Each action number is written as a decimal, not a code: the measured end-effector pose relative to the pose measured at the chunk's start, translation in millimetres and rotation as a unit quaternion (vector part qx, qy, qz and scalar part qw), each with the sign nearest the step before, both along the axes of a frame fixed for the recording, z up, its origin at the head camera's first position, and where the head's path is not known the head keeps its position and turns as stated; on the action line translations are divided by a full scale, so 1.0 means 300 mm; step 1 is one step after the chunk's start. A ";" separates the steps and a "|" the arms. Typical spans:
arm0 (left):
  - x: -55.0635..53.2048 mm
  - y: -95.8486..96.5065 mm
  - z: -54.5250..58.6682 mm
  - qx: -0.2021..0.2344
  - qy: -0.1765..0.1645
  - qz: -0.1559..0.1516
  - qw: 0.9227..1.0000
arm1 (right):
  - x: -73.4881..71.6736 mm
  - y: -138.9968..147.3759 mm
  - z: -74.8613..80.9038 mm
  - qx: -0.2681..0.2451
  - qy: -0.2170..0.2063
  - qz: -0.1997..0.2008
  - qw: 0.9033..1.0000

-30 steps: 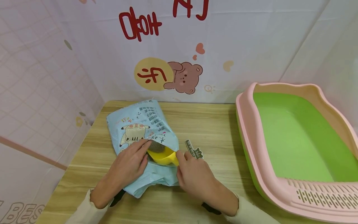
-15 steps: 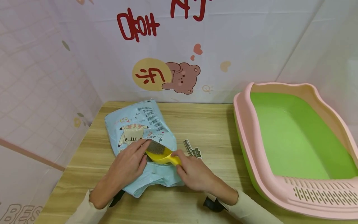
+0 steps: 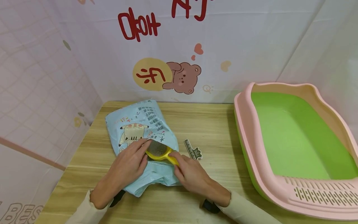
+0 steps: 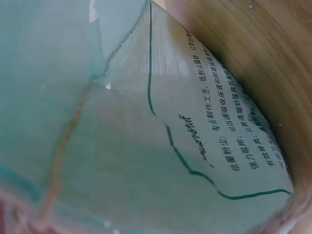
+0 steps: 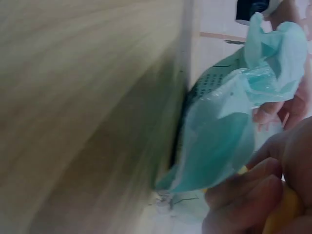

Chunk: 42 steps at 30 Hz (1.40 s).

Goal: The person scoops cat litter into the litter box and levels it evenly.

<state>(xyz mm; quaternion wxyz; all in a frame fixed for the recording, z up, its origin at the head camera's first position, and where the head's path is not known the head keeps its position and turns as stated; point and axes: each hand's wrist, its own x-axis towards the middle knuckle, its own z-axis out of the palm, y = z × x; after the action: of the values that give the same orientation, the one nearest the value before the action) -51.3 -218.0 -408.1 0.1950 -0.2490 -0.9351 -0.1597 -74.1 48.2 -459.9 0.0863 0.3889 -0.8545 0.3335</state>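
Observation:
A light blue cat litter bag with a cartoon cat lies on the table, its opening towards me. My left hand grips the bag at the left of the opening, fingers over the upper lip. Just inside the mouth is the bowl of a yellow scoop, with grey litter showing in it. My right hand holds the scoop's handle at the right side of the opening. In the right wrist view the bag's loose flap rises beside my curled fingers. Printed bag film fills most of the left wrist view.
To the right stands a green litter box with a pink rim and a slotted front ledge. A small dark-and-white flat piece, comb-like along one end, lies between bag and box. A printed cloth wall backs the wooden table.
The scoop's bowl has turned, and its rim now sits around grey litter in the bag's mouth. My right hand has shifted slightly left with the handle; my left hand keeps its place.

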 end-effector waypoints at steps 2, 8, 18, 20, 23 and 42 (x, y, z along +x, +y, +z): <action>0.001 0.001 0.001 -0.001 -0.001 0.001 1.000 | -0.004 -0.003 -0.012 -0.006 0.005 0.000 1.000; 0.002 0.002 0.000 0.000 0.006 -0.001 1.000 | -0.013 -0.003 -0.023 -0.017 0.032 -0.007 0.999; 0.000 0.004 -0.003 0.002 0.009 -0.001 1.000 | -0.016 0.005 -0.021 -0.017 0.036 -0.010 0.999; -0.001 0.004 -0.003 0.003 0.012 -0.001 1.000 | -0.013 0.010 -0.019 -0.019 0.039 -0.010 0.999; -0.002 0.003 -0.002 0.002 0.013 0.001 1.000 | -0.004 0.018 -0.010 -0.019 0.038 -0.010 0.999; -0.001 0.000 0.006 -0.008 -0.005 0.009 1.000 | 0.105 0.102 0.039 -0.003 0.025 -0.024 0.999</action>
<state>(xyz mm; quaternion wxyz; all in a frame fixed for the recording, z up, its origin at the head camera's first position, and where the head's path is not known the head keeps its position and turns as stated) -51.7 -217.9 -406.4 0.1900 -0.2417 -0.9395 -0.1513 -42.6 78.9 -448.3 0.1166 0.3759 -0.8602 0.3244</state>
